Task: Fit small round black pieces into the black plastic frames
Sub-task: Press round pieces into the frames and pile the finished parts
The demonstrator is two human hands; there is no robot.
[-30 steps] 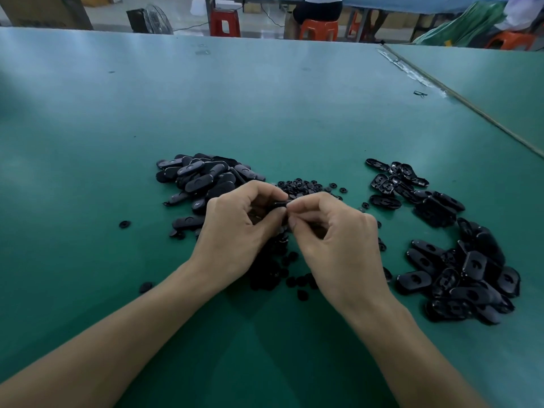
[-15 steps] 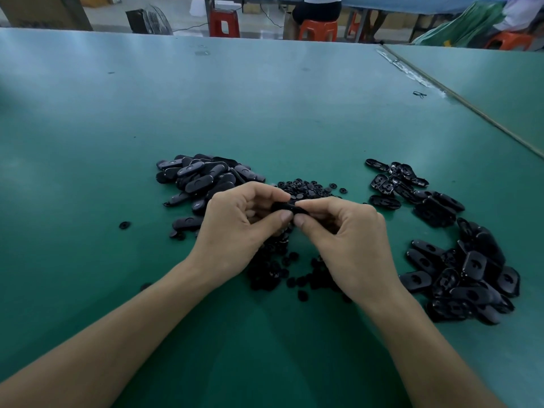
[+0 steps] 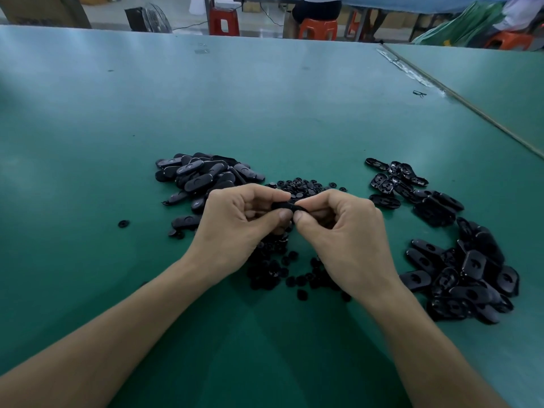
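My left hand and my right hand meet over the middle of the green table and together pinch one black plastic frame between thumbs and fingers. Most of that frame is hidden by my fingers. Small round black pieces lie in a heap just beyond my hands, and more round pieces are scattered under my wrists. A pile of oval black frames sits to the left. Another pile of frames lies at the right.
A smaller group of open frames lies at the far right of the heap. One stray round piece sits alone at the left. A seam joins a second table at the right. Stools and a seated person are beyond the far edge.
Both hands have stayed together on the frame; my right hand has shifted slightly right and rolled outward, uncovering more of the loose round pieces below it.
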